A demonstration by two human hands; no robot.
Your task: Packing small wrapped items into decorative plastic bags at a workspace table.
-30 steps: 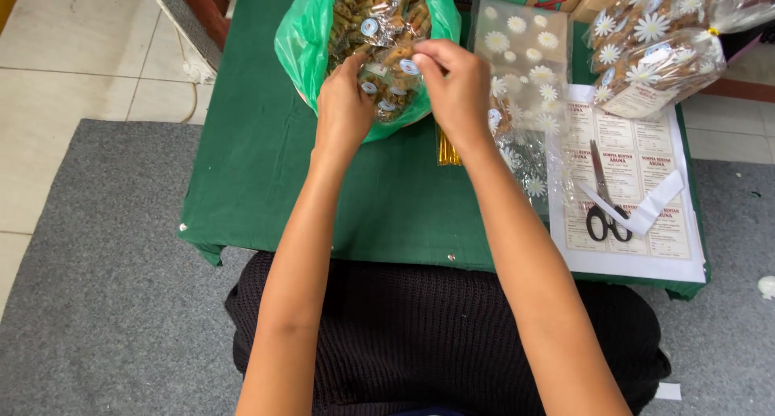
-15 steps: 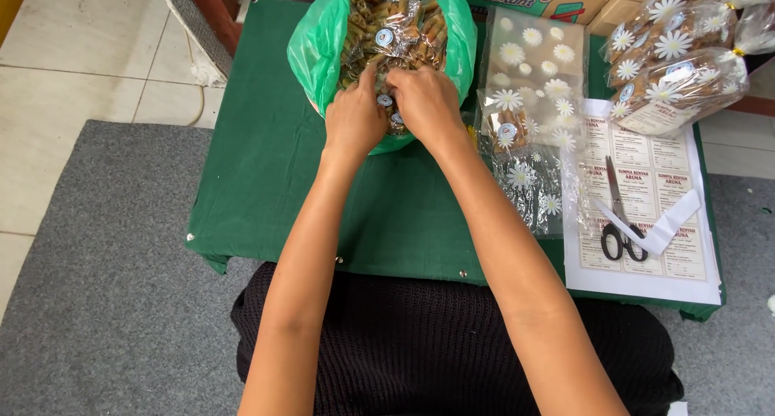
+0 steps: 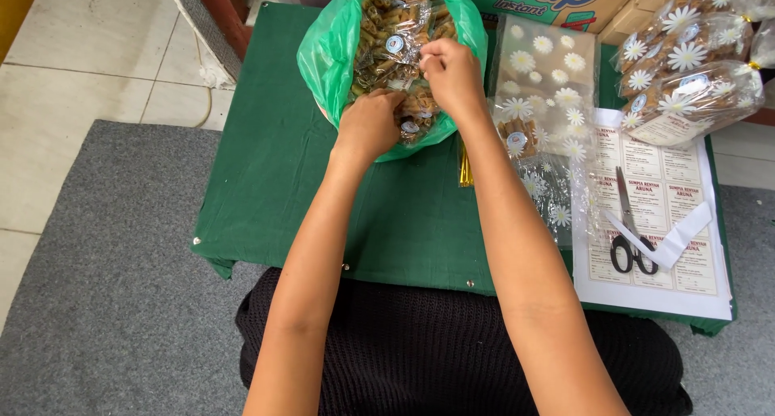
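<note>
At the table's far edge, your left hand (image 3: 370,125) and right hand (image 3: 452,75) are pinching snack packets (image 3: 395,48) inside the green plastic bag (image 3: 323,60), already well filled, while daisy-print packets (image 3: 686,85) are waiting at the right corner.

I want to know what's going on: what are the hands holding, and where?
Both the left hand and right hand grip small clear snack packets inside the green bag; which part, can't tell.
</note>
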